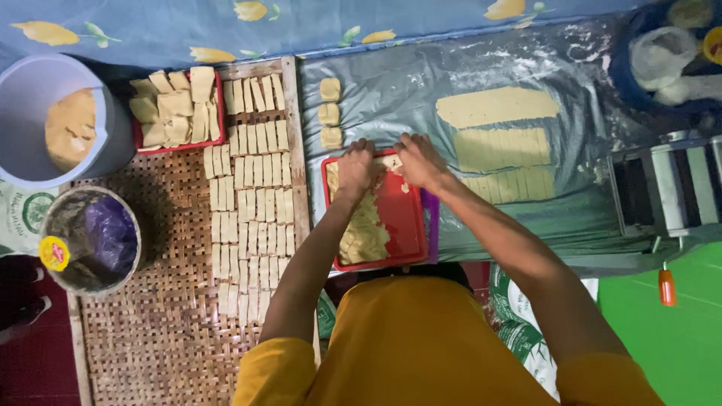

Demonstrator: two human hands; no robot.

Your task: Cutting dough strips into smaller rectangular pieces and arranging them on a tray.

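— Hands first: where are they?

— Both sit at the far end of the red tray [410,218]. Left hand [358,167] is curled over the dough pieces [366,229] there, fingers bent down on them. Right hand [421,162] is just beside it, fingers pinched on a small pale bit, maybe a dough piece; it is too small to be sure.

— Where is the tray?

— On the grey sheet [391,90], right in front of the person. Dough fills its left half. A purple strip [430,225] lies along its right edge.

— What else is near?

— Three dough squares [329,113] lie just past the tray. Cut dough slabs [500,139] lie to the right. On the left, a woven mat [150,316] holds rows of strips [252,195], and a second tray [177,109] is piled with squares. A bucket [45,120] with dough stands beside it.
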